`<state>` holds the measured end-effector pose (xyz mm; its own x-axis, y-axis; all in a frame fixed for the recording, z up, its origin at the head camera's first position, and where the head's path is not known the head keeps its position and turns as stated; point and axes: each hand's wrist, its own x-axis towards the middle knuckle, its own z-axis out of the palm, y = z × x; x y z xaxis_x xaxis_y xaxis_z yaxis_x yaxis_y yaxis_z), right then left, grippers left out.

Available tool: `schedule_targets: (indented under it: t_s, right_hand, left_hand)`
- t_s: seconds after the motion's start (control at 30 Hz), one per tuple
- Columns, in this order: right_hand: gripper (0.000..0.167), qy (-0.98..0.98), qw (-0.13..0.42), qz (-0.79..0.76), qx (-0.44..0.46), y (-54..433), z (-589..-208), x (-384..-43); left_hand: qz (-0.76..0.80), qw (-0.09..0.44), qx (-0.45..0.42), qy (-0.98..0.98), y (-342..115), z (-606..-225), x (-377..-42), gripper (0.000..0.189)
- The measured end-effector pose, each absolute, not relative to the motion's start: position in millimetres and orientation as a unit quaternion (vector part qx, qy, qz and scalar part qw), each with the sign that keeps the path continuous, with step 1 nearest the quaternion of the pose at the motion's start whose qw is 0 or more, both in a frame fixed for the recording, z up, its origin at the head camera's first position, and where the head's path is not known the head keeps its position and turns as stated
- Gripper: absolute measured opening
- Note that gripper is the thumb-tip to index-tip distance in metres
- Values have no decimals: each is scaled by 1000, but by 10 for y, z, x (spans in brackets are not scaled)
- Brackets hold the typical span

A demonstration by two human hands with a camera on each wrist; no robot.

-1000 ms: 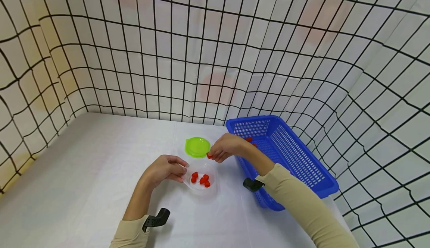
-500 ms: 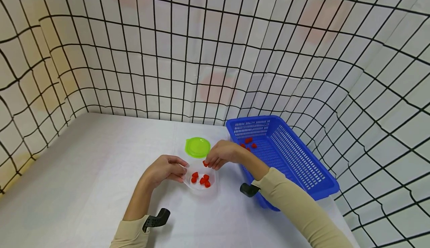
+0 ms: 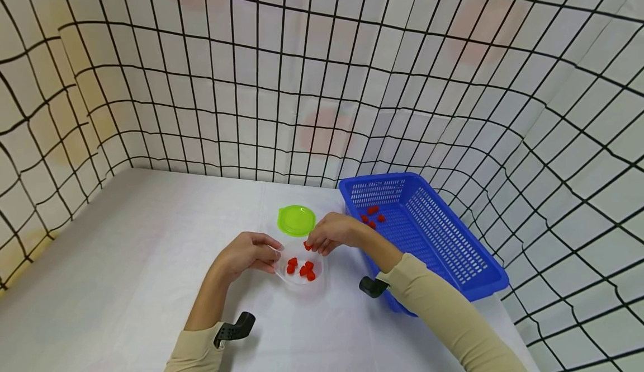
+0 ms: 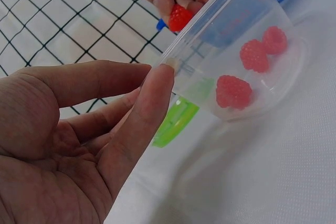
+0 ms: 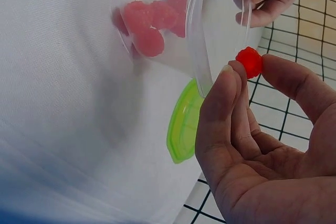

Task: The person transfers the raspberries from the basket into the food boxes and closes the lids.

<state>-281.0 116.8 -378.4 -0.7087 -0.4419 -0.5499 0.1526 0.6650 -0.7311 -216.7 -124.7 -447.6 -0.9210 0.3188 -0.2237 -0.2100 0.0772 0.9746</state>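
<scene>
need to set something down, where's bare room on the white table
Bare: white-clothed table from left hand to left black-gridded wall, and between beige sleeves. Crowded: around clear plastic tub, near right hand, round green plastic lid and blue plastic basket.

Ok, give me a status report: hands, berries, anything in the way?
Left hand holding the clear container by its rim. Right hand pinching one red berry near the opening. More berries inside. Path looks unobstructed; green lid off, beyond container.
</scene>
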Motion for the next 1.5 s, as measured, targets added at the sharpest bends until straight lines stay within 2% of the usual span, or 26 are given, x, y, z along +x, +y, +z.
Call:
schedule_targets:
  t_s: [0.37, 0.7, 1.13, 1.5]
  right_hand:
    - [23, 831, 373, -405, -83, 1169, -3803, -2806]
    - [34, 833, 371, -403, -74, 1178, -3794, -2814]
    - [30, 837, 365, -402, -72, 1188, -3789, -2832]
    - [33, 840, 302, -446, -70, 1371, -3508, -2911]
  left_hand:
    - [676, 190, 34, 711, -1247, -4483, -2167, 31]
    - [678, 192, 42, 708, -1248, -4466, -2173, 32]
    - [676, 194, 35, 710, -1240, -4471, -2166, 31]
    - [680, 194, 41, 706, -1243, -4464, -2156, 31]
